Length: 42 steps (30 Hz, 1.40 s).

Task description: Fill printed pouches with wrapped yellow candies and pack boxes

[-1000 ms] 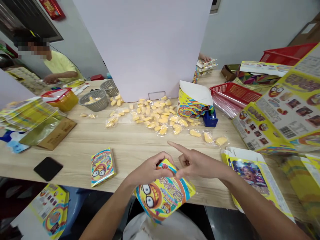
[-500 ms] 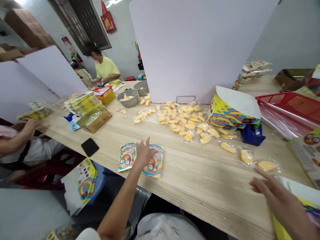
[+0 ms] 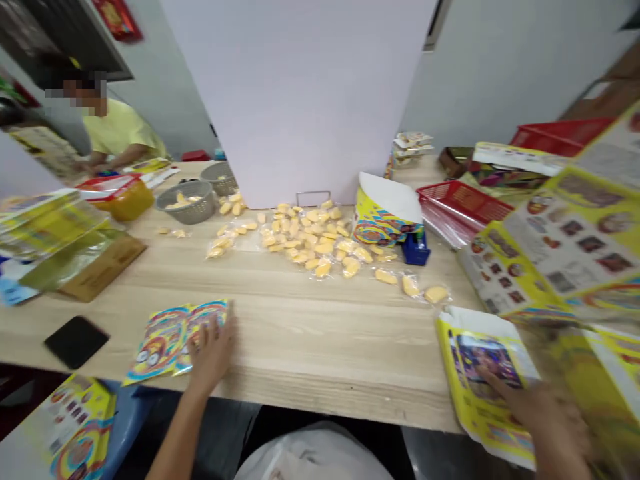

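Note:
My left hand (image 3: 213, 350) rests with fingers spread on the right one of two colourful cartoon packets. The left packet (image 3: 157, 343) lies flat beside it, showing big cartoon eyes; my fingers partly cover the right packet (image 3: 213, 309). At the right, my right hand (image 3: 543, 413) is over a stack of yellow printed packaging sheets (image 3: 475, 407), index finger stretched onto the dark picture on top. That hand is blurred, and I see nothing held in it. Clear-wrapped yellow oval pieces (image 3: 310, 233) lie in a loose pile farther back.
A white divider board (image 3: 310, 100) stands behind the pile. Beside it are a packaging stack (image 3: 385, 210), a blue tape dispenser (image 3: 416, 250) and a red basket (image 3: 465, 207). Grey baskets (image 3: 187, 207), an open carton (image 3: 105, 267) and a black phone-like slab (image 3: 76, 341) are leftward. A co-worker (image 3: 120, 130) sits beyond.
The view has swung right. My right hand has come over the stack of yellow packaging. My left hand stays at the two packets, now lying over the right one's near side.

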Each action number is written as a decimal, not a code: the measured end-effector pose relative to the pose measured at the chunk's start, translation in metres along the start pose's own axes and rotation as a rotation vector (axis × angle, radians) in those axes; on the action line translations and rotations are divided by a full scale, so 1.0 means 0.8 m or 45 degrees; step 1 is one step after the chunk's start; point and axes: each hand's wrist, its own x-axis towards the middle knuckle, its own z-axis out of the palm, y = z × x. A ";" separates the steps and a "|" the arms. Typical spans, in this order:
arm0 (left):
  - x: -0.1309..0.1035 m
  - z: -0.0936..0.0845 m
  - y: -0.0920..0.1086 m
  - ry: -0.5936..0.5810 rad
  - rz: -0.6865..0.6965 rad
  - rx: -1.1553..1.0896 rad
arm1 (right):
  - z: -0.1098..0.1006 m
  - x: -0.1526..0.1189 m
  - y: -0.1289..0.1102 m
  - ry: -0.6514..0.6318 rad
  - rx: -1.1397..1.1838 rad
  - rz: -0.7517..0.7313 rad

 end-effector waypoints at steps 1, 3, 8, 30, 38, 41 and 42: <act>0.003 0.004 -0.009 0.062 -0.008 -0.011 | -0.008 -0.008 -0.006 0.063 -0.027 0.131; 0.008 0.008 -0.016 0.225 -0.024 -0.119 | -0.028 -0.026 -0.018 0.253 -0.042 0.190; -0.010 -0.037 0.057 0.359 0.449 -0.936 | -0.073 -0.075 -0.049 0.176 0.236 -0.011; -0.072 -0.130 0.218 -0.399 0.255 -1.757 | 0.057 -0.238 -0.180 0.397 0.305 -1.586; -0.073 -0.141 0.204 -0.620 0.449 -1.457 | 0.082 -0.245 -0.168 0.198 0.399 -1.440; -0.066 -0.139 0.187 -0.912 0.648 -1.464 | 0.089 -0.244 -0.154 -0.104 0.449 -1.407; -0.063 -0.136 0.180 -1.033 0.684 -1.437 | 0.092 -0.245 -0.150 -0.189 0.442 -1.403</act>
